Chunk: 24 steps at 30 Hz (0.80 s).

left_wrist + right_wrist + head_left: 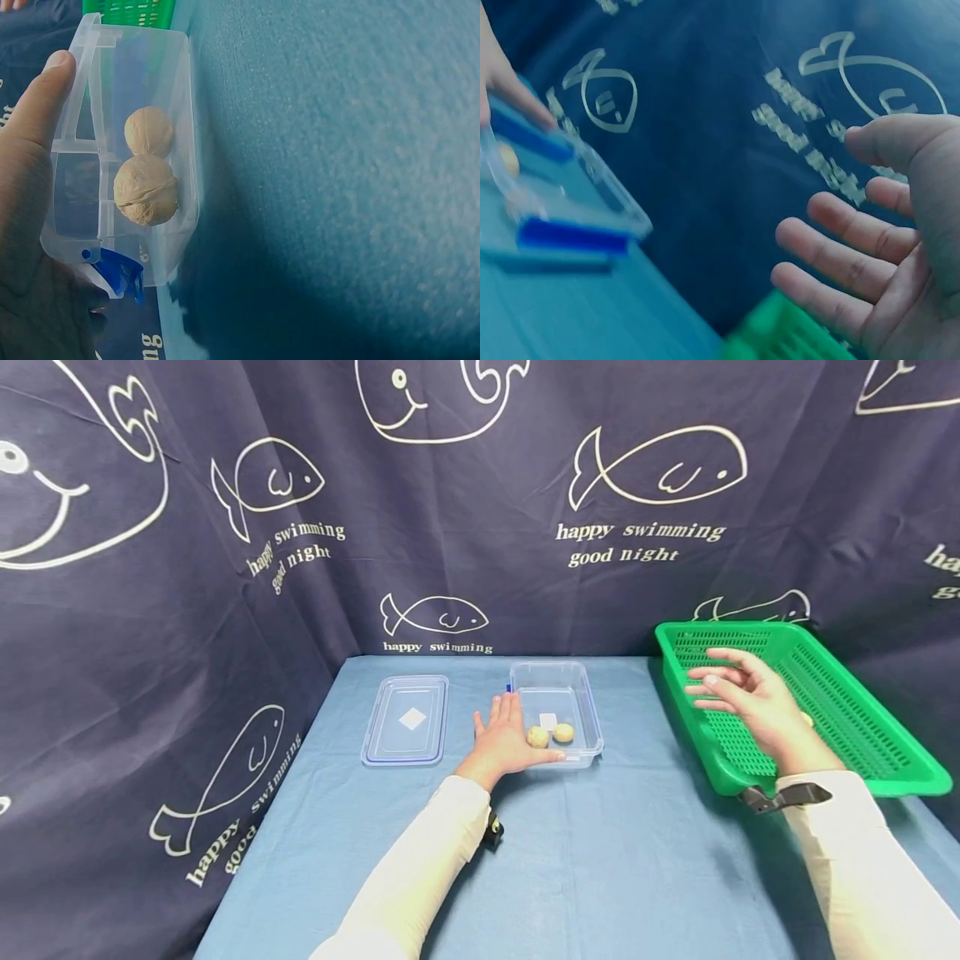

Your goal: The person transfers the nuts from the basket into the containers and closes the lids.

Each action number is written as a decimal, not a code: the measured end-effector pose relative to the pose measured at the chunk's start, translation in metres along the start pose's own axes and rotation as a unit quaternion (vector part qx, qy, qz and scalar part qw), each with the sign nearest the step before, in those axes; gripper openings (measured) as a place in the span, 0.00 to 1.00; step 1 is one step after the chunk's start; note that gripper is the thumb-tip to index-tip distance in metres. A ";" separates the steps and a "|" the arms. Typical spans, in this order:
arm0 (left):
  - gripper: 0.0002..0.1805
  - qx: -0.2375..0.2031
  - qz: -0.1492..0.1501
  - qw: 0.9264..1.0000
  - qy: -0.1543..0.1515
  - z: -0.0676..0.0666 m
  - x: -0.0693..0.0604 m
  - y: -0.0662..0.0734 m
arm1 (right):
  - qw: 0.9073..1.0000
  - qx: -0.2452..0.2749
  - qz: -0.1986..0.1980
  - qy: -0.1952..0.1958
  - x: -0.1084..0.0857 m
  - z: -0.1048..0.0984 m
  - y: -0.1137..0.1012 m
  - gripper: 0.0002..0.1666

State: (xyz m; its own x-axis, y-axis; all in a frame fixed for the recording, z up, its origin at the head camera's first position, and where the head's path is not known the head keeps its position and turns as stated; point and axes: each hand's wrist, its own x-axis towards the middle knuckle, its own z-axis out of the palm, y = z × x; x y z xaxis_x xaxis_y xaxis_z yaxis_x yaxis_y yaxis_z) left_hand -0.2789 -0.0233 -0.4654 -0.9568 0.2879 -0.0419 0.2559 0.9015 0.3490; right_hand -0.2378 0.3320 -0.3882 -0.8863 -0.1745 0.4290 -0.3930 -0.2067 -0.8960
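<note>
Two walnuts (146, 190) lie side by side in a clear plastic box (592, 714), near its front wall. My left hand (501, 745) rests at the box's near left corner, its fingers straight along the left side and its thumb stretched along the front rim. A blue clip (118, 274) shows beside that hand in the left wrist view. My right hand (757, 702) hovers over the left part of a green basket (705, 747), fingers loosely bent and holding nothing. Another walnut (807, 719) shows in the basket, partly hidden behind the right hand.
A clear lid (386, 735) with a white label lies flat on the blue tabletop (615, 860), left of the box. Dark cloth (525, 593) with fish drawings hangs behind and to the left of the table.
</note>
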 end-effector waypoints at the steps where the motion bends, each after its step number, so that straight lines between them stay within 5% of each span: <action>1: 0.75 0.000 -0.001 1.000 -0.001 0.000 0.000 0.000 | 1.000 0.007 -0.001 0.006 -0.002 -0.006 0.000 0.23; 16: 0.75 0.001 -0.005 1.000 -0.003 -0.002 0.000 0.001 | 0.997 0.015 0.051 0.056 -0.032 -0.090 -0.002 0.22; 24: 0.75 -0.009 -0.001 1.000 0.006 0.002 0.001 0.000 | 0.991 -0.007 0.132 0.036 -0.048 -0.121 -0.002 0.19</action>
State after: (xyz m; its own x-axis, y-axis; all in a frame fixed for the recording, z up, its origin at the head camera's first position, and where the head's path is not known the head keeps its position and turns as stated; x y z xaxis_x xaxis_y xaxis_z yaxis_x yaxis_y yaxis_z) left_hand -0.2797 -0.0224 -0.4672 -0.9587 0.2826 -0.0314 0.2520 0.8956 0.3665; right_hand -0.2241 0.4576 -0.4209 -0.9738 -0.1510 0.1699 -0.1474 -0.1496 -0.9777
